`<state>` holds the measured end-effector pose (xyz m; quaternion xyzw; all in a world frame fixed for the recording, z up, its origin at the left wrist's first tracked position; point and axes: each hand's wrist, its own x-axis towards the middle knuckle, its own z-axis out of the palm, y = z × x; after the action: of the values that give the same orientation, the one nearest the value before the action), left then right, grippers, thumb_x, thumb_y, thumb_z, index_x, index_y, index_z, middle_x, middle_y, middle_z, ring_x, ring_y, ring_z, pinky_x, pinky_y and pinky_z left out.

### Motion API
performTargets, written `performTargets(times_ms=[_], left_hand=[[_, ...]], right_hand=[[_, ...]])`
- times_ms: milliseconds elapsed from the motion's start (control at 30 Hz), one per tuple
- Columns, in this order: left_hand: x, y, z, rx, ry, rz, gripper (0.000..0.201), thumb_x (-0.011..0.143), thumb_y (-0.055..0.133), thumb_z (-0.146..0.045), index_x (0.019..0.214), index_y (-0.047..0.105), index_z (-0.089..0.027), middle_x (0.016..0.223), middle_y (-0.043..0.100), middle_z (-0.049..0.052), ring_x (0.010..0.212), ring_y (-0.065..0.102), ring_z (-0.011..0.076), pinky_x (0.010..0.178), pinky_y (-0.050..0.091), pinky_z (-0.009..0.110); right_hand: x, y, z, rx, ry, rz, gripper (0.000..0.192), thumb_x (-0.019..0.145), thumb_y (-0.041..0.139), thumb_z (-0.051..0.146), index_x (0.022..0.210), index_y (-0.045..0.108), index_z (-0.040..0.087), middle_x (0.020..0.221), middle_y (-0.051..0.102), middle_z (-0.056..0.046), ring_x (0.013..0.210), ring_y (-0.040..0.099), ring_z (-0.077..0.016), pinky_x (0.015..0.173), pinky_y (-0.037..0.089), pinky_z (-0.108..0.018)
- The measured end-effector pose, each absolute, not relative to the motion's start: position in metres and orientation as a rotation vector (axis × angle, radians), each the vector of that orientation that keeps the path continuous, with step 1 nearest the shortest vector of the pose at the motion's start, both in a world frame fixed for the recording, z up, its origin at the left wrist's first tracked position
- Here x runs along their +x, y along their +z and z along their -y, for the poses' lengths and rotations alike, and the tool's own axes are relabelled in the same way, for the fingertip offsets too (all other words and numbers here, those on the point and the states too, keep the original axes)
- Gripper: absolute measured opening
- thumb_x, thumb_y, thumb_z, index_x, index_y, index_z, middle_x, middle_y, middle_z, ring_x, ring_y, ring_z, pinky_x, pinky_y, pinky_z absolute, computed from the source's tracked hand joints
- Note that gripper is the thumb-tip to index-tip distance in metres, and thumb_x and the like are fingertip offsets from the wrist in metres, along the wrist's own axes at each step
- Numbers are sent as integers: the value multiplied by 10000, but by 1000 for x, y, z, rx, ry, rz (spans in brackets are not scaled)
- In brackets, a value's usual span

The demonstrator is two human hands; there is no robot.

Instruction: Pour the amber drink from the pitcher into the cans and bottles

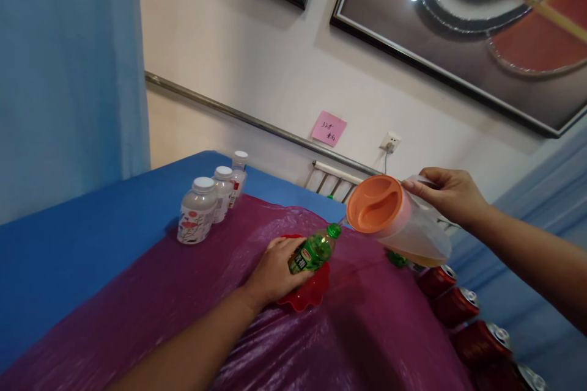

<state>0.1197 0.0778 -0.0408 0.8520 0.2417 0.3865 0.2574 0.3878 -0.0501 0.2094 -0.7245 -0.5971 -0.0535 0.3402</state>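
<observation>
My left hand (pixel 277 275) is closed around a green-labelled plastic bottle (pixel 316 252), whose green top points up and right. The bottle sits over a red scalloped dish (pixel 308 294), partly hidden by the hand; I cannot tell whether it rests in it. My right hand (pixel 452 192) grips the handle of a translucent pitcher (pixel 415 229) with an orange lid (pixel 376 204). The pitcher is tipped toward the bottle, its spout side close to the bottle's green top. Yellowish liquid shows along the pitcher's lower side. A thin clear streak shows between lid and bottle.
Several white-capped clear bottles (pixel 197 214) stand in a row at the left. Several red cans (pixel 481 342) line the right edge. Purple plastic sheeting (pixel 367 330) covers part of the blue table (pixel 82 269). A metal rail (pixel 257 119) runs along the wall behind.
</observation>
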Motion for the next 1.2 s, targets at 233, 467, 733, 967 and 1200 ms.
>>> performTargets(times_ms=[233, 467, 733, 967, 1200], left_hand=[[120, -39, -78, 2305, 1037, -646, 614, 688, 814, -314, 1268, 619, -254, 1231, 722, 42, 1137, 640, 273, 1099, 394, 466], [119, -35, -76, 2307, 1017, -633, 619, 692, 814, -311, 1277, 615, -260, 1240, 718, 46, 1147, 636, 281, 1097, 393, 472], [119, -35, -75, 2301, 1037, -640, 606, 701, 800, -314, 1277, 619, -260, 1235, 720, 51, 1140, 640, 277, 1100, 396, 470], [119, -35, -75, 2303, 1020, -652, 629, 685, 821, -296, 1277, 614, -246, 1247, 715, 54, 1152, 629, 285, 1100, 390, 476], [119, -35, -75, 2300, 1024, -648, 622, 688, 816, -299, 1275, 616, -258, 1247, 715, 50, 1157, 631, 285, 1104, 387, 479]], right_hand=[[387, 209, 50, -1867, -140, 1559, 565, 692, 709, 719, 547, 499, 215, 530, 342, 43, 500, 323, -103, 448, 254, -258], [388, 207, 50, -1834, -125, 1550, 551, 693, 725, 702, 547, 512, 215, 517, 355, 46, 492, 316, -103, 444, 246, -262], [390, 204, 49, -1848, -104, 1549, 531, 703, 728, 685, 563, 527, 213, 540, 365, 41, 512, 330, -108, 456, 252, -264], [390, 205, 48, -1831, -112, 1561, 566, 694, 716, 724, 556, 516, 213, 520, 352, 45, 496, 314, -103, 445, 237, -261], [388, 204, 50, -1837, -118, 1568, 578, 697, 713, 738, 561, 515, 212, 535, 338, 42, 509, 316, -104, 440, 244, -250]])
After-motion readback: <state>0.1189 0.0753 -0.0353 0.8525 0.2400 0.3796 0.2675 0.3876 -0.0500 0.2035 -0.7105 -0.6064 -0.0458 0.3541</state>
